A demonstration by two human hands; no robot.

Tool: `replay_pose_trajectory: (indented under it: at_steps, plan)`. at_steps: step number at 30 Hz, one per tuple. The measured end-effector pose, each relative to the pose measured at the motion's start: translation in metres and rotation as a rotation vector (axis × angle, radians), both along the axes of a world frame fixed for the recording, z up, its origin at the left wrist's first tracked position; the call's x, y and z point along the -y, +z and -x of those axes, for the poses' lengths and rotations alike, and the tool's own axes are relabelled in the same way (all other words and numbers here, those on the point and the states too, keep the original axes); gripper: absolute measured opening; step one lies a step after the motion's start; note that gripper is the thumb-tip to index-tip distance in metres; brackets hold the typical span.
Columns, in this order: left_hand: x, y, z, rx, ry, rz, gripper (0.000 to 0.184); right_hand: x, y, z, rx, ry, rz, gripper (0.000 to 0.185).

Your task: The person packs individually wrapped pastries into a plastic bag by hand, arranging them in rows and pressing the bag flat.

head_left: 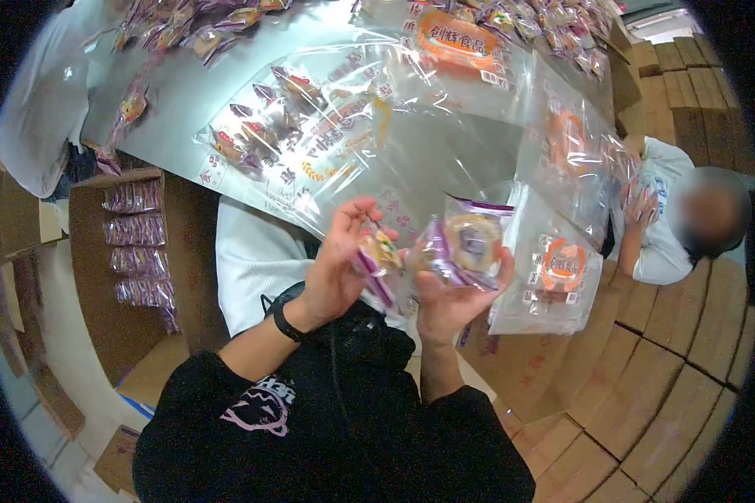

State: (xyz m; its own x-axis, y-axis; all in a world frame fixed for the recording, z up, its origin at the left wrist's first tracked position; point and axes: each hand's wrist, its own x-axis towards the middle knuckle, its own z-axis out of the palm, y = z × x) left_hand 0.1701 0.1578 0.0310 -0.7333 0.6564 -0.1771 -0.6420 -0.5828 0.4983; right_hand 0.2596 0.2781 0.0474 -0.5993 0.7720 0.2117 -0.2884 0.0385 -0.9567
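My left hand (331,272), with a dark band at the wrist, is closed around a wrapped pastry (380,254) in clear film with purple edges. My right hand (451,312) grips wrapped pastries, a round one (476,237) facing up and another packet (438,251) pressed beside it. Both hands are close together in front of my body, at the near table edge. Just beyond them lies a large clear printed bag (335,138) with several wrapped pastries (256,138) inside its far-left end.
A stack of flat clear bags (549,268) hangs over the table edge at right. Loose wrapped pastries (554,25) are heaped at the back of the metal table (164,105). An open carton (130,318) holds rows of packets at left. Cartons (637,394) and another person (663,205) are at right.
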Motion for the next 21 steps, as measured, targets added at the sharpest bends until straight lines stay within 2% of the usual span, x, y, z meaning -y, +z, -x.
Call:
replay_pose_trajectory:
  at_steps: [1,4,5,6,8,9,12,13,15,16,18,19,21]
  plan:
    - [0.004,0.001,0.002,-0.007,-0.060,-0.106,0.085,0.004,-0.003,0.000,0.017,0.012,-0.046,0.114]
    - [0.001,0.008,-0.002,-0.275,0.042,0.073,0.094,0.014,0.000,0.009,-0.004,0.027,-0.055,0.115]
    - [0.000,0.008,-0.006,-0.302,0.082,0.028,0.095,0.013,-0.006,0.009,-0.017,0.028,-0.056,0.114]
    - [0.001,0.009,-0.007,-0.291,0.001,0.066,0.091,0.011,-0.012,0.007,-0.030,0.029,-0.057,0.113]
    - [0.003,0.014,-0.007,-0.269,-0.157,0.142,0.084,0.000,-0.029,-0.006,-0.154,0.030,-0.009,0.099]
    - [0.005,0.017,-0.009,-0.242,-0.326,0.184,0.066,-0.001,-0.029,-0.006,-0.225,0.030,-0.029,0.094]
    - [-0.006,0.020,-0.032,-0.011,-0.354,0.100,0.056,0.000,-0.024,0.005,-0.454,0.021,-0.179,0.084]
    - [-0.007,0.026,-0.034,-0.037,-0.347,0.040,0.050,-0.003,-0.032,-0.008,-0.393,0.043,-0.164,0.085]
    - [-0.008,0.018,-0.032,-0.213,-0.405,0.213,0.051,-0.008,-0.035,-0.027,-0.144,0.046,-0.136,0.085]
    - [-0.006,0.015,-0.031,-0.300,-0.433,0.300,0.052,-0.012,-0.031,-0.026,-0.195,0.105,-0.233,0.082]
    - [0.002,0.017,-0.029,0.168,-0.566,0.096,0.068,-0.018,-0.012,-0.017,-0.314,0.234,-0.415,0.078]
    - [0.004,0.023,-0.026,0.237,-0.566,-0.037,0.072,-0.025,-0.007,-0.022,-0.269,0.340,-0.425,0.077]
    - [0.009,0.022,-0.022,0.415,-0.575,-0.078,0.079,-0.026,0.015,-0.023,-0.132,0.510,-0.437,0.072]
